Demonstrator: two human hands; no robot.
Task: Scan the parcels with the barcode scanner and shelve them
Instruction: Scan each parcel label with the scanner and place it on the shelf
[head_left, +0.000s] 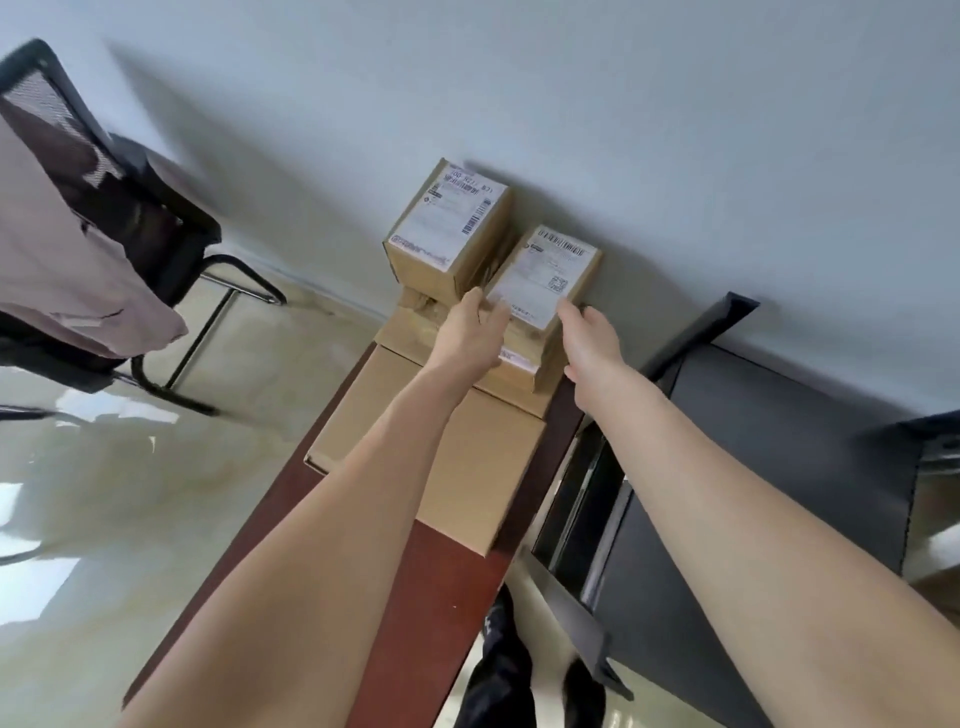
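A small brown parcel (551, 270) with a white shipping label on top sits on a stack of cardboard boxes against the wall. My left hand (474, 332) grips its near left corner, thumb lying on the label. My right hand (589, 340) holds its near right side, fingers at the top edge and thumb lower down. A second labelled parcel (448, 223) stands just left of it, touching. Both rest on larger plain boxes (441, 457) lying on a red-brown wooden surface (431, 603). No barcode scanner is in view.
A dark grey metal cabinet (769, 467) stands close on the right. At the left is a black mesh chair (156, 223) with a pinkish garment (62, 244) draped over it. Glossy beige floor (130, 493) lies below, and a grey wall behind the stack.
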